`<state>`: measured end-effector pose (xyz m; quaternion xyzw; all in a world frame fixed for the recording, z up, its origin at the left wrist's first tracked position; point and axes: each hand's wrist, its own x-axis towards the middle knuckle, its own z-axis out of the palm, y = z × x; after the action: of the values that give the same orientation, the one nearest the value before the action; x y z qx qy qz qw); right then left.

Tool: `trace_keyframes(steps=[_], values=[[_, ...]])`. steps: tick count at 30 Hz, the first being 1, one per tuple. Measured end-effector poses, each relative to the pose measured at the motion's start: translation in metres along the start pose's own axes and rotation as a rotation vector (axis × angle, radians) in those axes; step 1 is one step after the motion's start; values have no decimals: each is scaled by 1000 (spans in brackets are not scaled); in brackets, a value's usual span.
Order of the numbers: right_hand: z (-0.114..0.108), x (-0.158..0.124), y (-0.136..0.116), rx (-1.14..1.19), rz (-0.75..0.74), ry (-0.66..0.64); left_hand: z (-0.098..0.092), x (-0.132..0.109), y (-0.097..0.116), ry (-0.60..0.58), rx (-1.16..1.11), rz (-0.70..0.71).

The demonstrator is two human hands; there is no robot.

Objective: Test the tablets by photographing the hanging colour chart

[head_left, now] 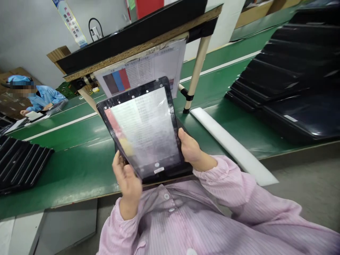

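Note:
Tilted up in front of me is a tablet-sized glass screen panel (145, 129) with a black border. Light and printed lines show across its pale middle. A small white label sits at its lower edge. My left hand (129, 179) is closed around the lower left side of the panel. On its right side, my right hand (190, 147) grips the edge with the thumb in front. Under the panel lies a black flat thing (170, 174) on the green bench (87, 161), mostly hidden.
Stacked black trays (287, 67) stand at the right, more black trays (22, 163) at the left. A white foam strip (231, 143) lies on the bench's right. Ahead, a shelf frame (198, 67) carries a printed sheet (143, 63). A co-worker (44, 97) in blue sits at far left.

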<state>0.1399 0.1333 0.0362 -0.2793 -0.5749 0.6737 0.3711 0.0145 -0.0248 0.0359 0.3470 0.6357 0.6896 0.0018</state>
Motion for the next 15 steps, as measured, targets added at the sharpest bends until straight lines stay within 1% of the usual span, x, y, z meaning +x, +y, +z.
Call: trace_keyframes(steps=[2, 4, 5, 7, 9, 12, 15], values=[[0, -14, -10, 24, -50, -71, -5, 6, 5, 36, -228, -176], [-2, -25, -23, 0, -210, -145, -6, 10, 10, -11, -366, -318], [-3, -28, -31, -32, -308, -178, -5, 10, 11, -43, -416, -353], [-8, -30, -47, -123, -476, -223, -1, 9, 11, -109, -498, -376], [-15, -26, -63, -243, -577, -230, 5, 5, 9, -158, -557, -398], [-28, -20, -80, -431, -626, -206, 13, -2, 4, -192, -554, -443], [-40, -19, -87, -563, -576, -134, 19, -7, 4, -205, -501, -497]])
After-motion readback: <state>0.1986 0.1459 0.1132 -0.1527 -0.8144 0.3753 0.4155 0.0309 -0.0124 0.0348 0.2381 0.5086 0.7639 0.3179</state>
